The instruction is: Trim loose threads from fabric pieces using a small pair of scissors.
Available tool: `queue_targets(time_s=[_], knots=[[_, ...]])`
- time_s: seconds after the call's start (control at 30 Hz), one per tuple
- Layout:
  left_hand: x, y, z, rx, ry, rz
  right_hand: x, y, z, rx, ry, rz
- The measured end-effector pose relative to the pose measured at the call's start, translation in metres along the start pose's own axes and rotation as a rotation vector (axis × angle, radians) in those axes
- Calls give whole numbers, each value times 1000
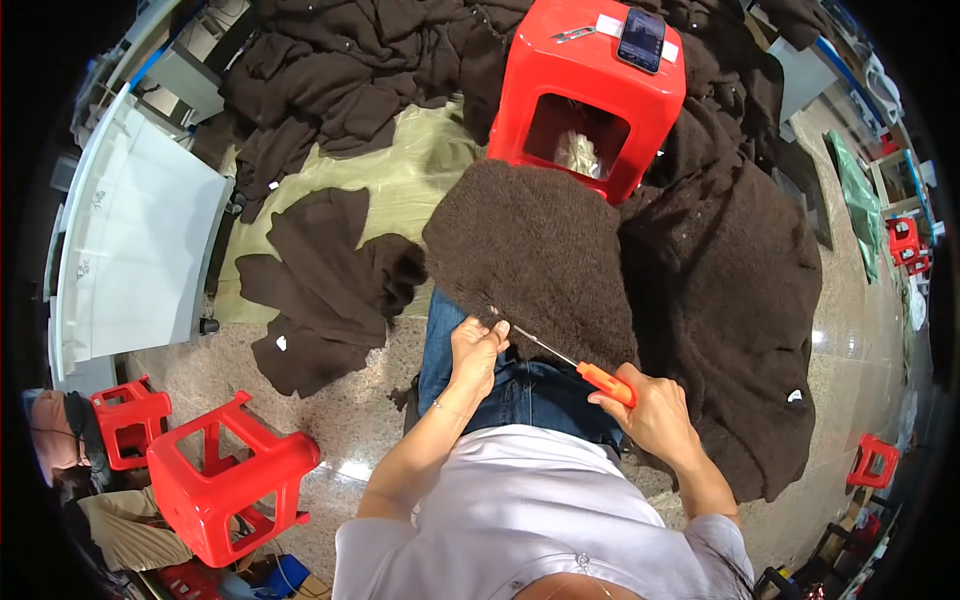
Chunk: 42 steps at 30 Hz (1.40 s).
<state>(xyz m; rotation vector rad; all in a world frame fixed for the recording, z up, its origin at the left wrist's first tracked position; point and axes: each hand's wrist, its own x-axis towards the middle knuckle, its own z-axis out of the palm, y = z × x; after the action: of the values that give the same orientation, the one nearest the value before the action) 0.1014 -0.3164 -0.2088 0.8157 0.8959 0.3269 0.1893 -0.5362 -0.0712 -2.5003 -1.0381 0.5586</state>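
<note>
A dark brown fuzzy knit garment (540,250) lies across my lap and over my blue jeans (520,385). My left hand (477,345) pinches its near edge. My right hand (650,410) grips the orange handle of a thin metal tool (590,370) whose tip points at the spot held by the left hand. More of the same brown fabric (730,290) drapes to my right down to the floor.
A red plastic stool (590,90) stands in front of me with a phone (641,40) on top. Brown garments (330,270) lie on the floor and pile at the back. Another red stool (225,475) is at my left, a white board (140,240) beyond it.
</note>
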Motion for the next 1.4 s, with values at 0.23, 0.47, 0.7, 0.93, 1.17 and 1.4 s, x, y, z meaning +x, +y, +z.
queue_targets(time_s=[0.23, 0.47, 0.7, 0.93, 1.17, 1.4], knots=[[-21, 6, 33, 154, -248, -193, 1, 4, -10, 281, 249, 71], [-34, 98, 58, -79, -666, 6, -9, 42, -32, 449, 568, 264], [-38, 378, -89, -437, -809, 862, -2, 48, -61, 433, 705, 262], [130, 317, -178, -552, -76, 843, 61, 75, -7, 312, 660, 89], [75, 70, -33, -224, -154, 14, 145, 108, 40, 256, 527, -88], [64, 45, 70, 86, -372, 55, 175, 126, 65, 448, 459, -57]])
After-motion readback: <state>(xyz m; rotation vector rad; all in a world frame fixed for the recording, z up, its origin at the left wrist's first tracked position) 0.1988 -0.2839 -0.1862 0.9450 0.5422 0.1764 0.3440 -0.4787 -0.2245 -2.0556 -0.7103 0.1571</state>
